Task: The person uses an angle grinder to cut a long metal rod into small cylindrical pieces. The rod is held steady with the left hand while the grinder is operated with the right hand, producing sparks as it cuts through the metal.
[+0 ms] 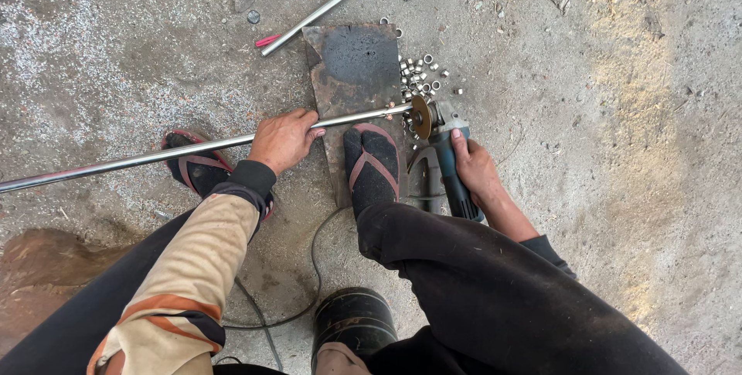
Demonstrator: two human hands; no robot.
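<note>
Our left hand (284, 140) was closed over a long steel tube (154, 155), fingers curled across its top, pressing it down where it crossed a dark rusty plate (352, 62) on the floor (618, 151). Our right hand (473, 166) was wrapped tight around the blue body of an angle grinder (450, 166), thumb lying along the top, with its disc (420, 117) standing on edge right at the tube's cut end. Between the two hands our right foot (372, 170), in a black sock and sandal, rested on the plate just beside the tube; our left foot (197, 166) sat behind the tube, partly hidden by the sleeve. Beyond the disc a scatter of short cut rings (421, 73) lay on the concrete, close against the plate's right edge. A second tube (328, 5) lay slanted farther out, touching the plate's top corner, with a red stick (267, 39) beside its near end. The grinder's cable (313, 267) curled back between our legs, past a black cylinder (354, 321).
</note>
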